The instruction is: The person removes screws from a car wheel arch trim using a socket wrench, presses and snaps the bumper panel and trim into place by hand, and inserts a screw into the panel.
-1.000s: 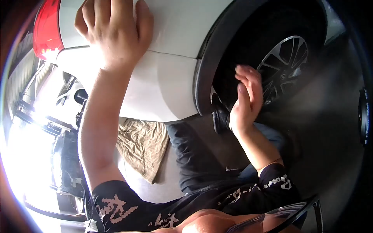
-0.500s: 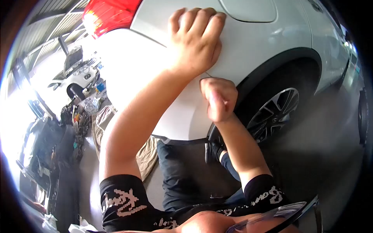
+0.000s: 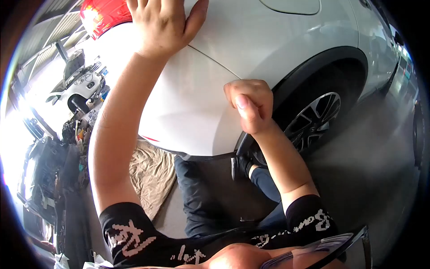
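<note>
My left hand (image 3: 163, 24) lies on the white car body near the red tail light (image 3: 107, 15), thumb apart from the fingers, with the fingertips cut off by the top edge. Curled into a fist, my right hand (image 3: 251, 105) is at the rear bumper (image 3: 192, 107), beside the black wheel arch trim (image 3: 333, 54). I see nothing in it. A thin seam between panel and bumper runs from near my left hand to my right hand.
Right of my right arm is the rear wheel (image 3: 316, 121). A crumpled beige cloth (image 3: 152, 172) lies on the floor under the bumper. My bent legs are below the car. Another white car (image 3: 83, 87) and assorted parts stand at the left.
Compared with half a second ago, my left hand has moved left and up along the car, its thumb now spread. My right hand, loosely open one second ago, is a fist by the bumper.
</note>
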A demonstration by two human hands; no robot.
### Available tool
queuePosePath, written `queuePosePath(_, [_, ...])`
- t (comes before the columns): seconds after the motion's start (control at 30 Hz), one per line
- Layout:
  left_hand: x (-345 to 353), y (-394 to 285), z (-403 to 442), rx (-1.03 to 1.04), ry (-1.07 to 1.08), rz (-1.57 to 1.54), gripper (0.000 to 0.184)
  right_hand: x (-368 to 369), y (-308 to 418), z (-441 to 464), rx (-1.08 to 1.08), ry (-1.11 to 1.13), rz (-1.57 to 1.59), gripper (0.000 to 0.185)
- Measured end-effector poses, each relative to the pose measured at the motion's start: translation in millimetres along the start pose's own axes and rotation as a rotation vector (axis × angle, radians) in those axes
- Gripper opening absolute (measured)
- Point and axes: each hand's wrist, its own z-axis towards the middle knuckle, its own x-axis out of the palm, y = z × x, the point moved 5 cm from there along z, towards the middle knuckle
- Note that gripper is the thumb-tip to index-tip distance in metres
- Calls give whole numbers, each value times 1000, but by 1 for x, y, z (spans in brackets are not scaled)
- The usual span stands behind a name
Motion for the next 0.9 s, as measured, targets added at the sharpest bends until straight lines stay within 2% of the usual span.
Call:
queuePosePath(0.03, [-1,-9,8,-42,57,-38,66,0,3,2,21,40,-10,29])
queuePosePath(0.07, [-2,-18,16,-86,112,-73,68,0,3,3,14,53,-17,31])
queuePosePath(0.1, [-4,-23,25,23,199,185,68,1,3,3,7,66,-24,35])
queuePosePath(0.13, [-3,-28,26,52,236,305,70,1,3,2,0,72,-32,38])
queuePosePath(0.2, [9,-48,20,-6,308,414,74,1,5,4,-4,100,-58,36])
queuePosePath(0.27, [26,-61,12,-36,353,427,75,0,8,5,-13,112,-88,35])
queuePosePath(0.37, [36,-57,2,-131,330,246,72,7,10,6,-49,198,-136,32])
queuePosePath(0.4, [41,-58,-2,-25,453,459,73,5,13,4,0,229,-153,31])
queuePosePath(0.47, [40,-58,-1,-17,469,431,72,-1,22,7,93,321,-169,28])
queuePosePath(0.5, [39,-57,-1,-24,455,413,70,-8,43,11,-121,207,-308,31])
queuePosePath(0.57, [37,-55,-5,-51,431,402,66,-24,89,-7,-415,46,-260,42])
queuePosePath(0.63, [34,-55,-4,-82,443,400,63,-32,83,-14,-401,42,-49,49])
queuePosePath(0.73, [34,-52,-9,-92,437,471,65,0,-3,3,-83,150,72,53])
queuePosePath(0.77, [35,-53,-12,-97,469,414,66,6,1,8,-39,114,-52,46])
queuePosePath(0.83, [35,-49,-12,-97,516,321,70,9,2,10,48,201,-72,40])
queuePosePath(0.9, [20,-60,-14,-59,494,72,47,9,4,7,113,215,-66,40])
